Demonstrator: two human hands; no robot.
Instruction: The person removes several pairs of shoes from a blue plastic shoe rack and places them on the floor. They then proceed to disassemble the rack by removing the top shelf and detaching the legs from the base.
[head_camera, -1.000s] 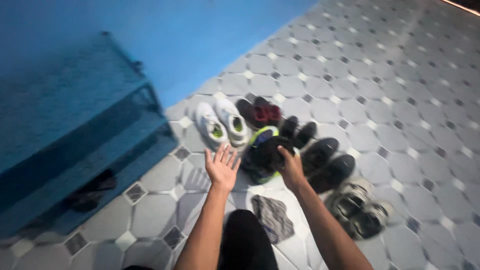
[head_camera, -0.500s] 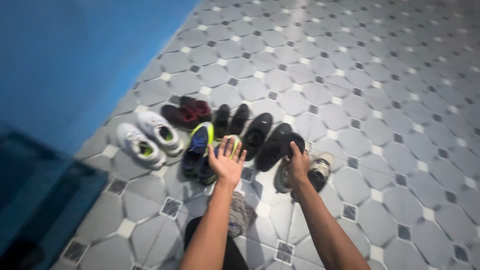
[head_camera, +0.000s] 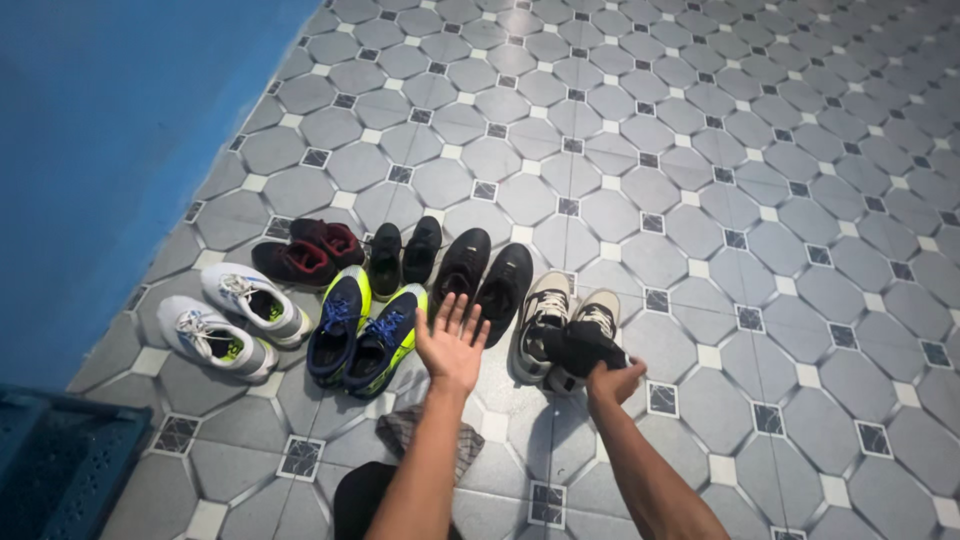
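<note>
Black cloth bunched in right hand over beige sneakers; left hand spread, empty, beside them.

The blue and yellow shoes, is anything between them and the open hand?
Nothing visible is. The open left hand hovers right beside the blue and yellow shoes, with only bare floor tile below. The right hand grips a black cloth over the beige shoes.

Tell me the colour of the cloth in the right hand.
Black cloth, in right hand; head view.
</note>
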